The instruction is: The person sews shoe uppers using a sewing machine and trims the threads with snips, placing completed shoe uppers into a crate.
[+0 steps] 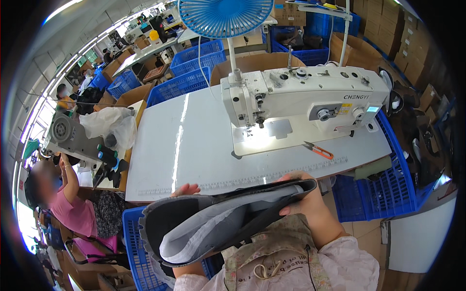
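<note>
A black boot upper [182,218] with a pale grey lining lies lengthwise across the front of my body, above the table's near edge. Its left end is wide with a notched rim, and the lining shows through the opening. My right hand [313,206] grips the narrower right end, thumb on the near side and fingers over the far side. Behind the upper, the stretched fingers of my left hand [186,189] stick out past its far edge. The upper hides the rest of that hand, and its forearm comes from below.
A white sewing machine [303,92] with a lit needle area stands on the grey table [160,140]. Orange-handled thread snips [320,151] lie before it. Blue crates [376,196] flank the table. A fan [226,17] stands behind. A person in pink [77,213] sits at another machine, left.
</note>
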Action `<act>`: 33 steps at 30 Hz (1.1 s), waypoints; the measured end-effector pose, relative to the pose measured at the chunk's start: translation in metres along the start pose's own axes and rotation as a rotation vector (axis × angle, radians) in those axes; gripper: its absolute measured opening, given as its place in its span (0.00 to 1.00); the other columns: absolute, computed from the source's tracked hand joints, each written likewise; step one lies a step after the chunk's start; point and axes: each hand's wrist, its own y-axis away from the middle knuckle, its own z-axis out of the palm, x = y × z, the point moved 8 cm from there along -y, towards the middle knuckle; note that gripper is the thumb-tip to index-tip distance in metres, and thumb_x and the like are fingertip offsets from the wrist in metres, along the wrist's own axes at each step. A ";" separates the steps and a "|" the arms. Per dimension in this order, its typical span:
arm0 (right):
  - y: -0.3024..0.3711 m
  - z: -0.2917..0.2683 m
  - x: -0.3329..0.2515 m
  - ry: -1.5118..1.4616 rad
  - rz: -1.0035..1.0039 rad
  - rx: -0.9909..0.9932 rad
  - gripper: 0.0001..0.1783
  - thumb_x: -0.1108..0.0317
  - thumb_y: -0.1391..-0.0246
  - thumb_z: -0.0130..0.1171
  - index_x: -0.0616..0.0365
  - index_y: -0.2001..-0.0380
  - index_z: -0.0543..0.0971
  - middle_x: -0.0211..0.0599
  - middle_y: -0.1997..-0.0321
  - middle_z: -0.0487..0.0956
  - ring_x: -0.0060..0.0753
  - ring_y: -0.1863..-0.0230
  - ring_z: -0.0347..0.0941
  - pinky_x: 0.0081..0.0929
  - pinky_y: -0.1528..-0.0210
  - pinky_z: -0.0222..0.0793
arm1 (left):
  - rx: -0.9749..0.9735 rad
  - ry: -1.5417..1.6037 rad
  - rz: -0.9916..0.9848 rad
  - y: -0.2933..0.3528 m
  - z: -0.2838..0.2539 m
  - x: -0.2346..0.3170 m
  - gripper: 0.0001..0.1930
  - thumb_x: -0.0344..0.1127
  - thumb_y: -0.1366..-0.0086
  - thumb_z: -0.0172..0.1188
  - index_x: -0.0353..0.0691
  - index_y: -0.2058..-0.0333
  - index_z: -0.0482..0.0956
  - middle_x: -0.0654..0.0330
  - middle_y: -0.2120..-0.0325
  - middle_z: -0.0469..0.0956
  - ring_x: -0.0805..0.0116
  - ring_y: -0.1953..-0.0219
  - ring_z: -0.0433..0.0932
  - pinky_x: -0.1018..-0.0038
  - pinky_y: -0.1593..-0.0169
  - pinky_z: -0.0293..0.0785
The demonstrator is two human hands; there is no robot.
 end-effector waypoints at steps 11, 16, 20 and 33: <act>0.013 -0.019 0.015 -0.062 0.035 0.158 0.42 0.75 0.78 0.82 0.62 0.52 0.74 0.35 0.53 0.78 0.27 0.51 0.72 0.29 0.45 0.68 | 0.011 0.262 0.040 -0.090 0.071 0.043 0.48 0.70 0.52 0.64 0.41 0.40 0.67 0.50 0.42 0.69 0.48 0.39 0.65 0.50 0.36 0.60; 0.024 -0.016 0.013 -0.070 0.158 0.172 0.42 0.74 0.75 0.82 0.62 0.50 0.73 0.38 0.49 0.76 0.28 0.48 0.71 0.30 0.43 0.66 | -0.023 0.318 0.092 -0.060 0.084 0.015 0.49 0.71 0.52 0.63 0.41 0.40 0.66 0.50 0.42 0.68 0.48 0.39 0.65 0.49 0.36 0.60; 0.022 0.016 0.001 -0.019 0.084 -0.046 0.43 0.74 0.68 0.79 0.62 0.45 0.69 0.42 0.41 0.71 0.32 0.40 0.67 0.34 0.37 0.60 | -0.035 0.361 0.142 -0.098 0.088 0.033 0.49 0.72 0.52 0.62 0.41 0.39 0.66 0.50 0.42 0.68 0.48 0.39 0.64 0.49 0.36 0.60; 0.005 0.041 0.032 -0.460 0.064 -0.620 0.74 0.15 0.71 0.52 0.64 0.32 0.53 0.53 0.25 0.42 0.45 0.24 0.31 0.48 0.29 0.37 | -0.071 0.519 0.267 -0.108 0.117 0.020 0.51 0.75 0.53 0.59 0.42 0.39 0.65 0.51 0.40 0.67 0.48 0.38 0.63 0.48 0.36 0.59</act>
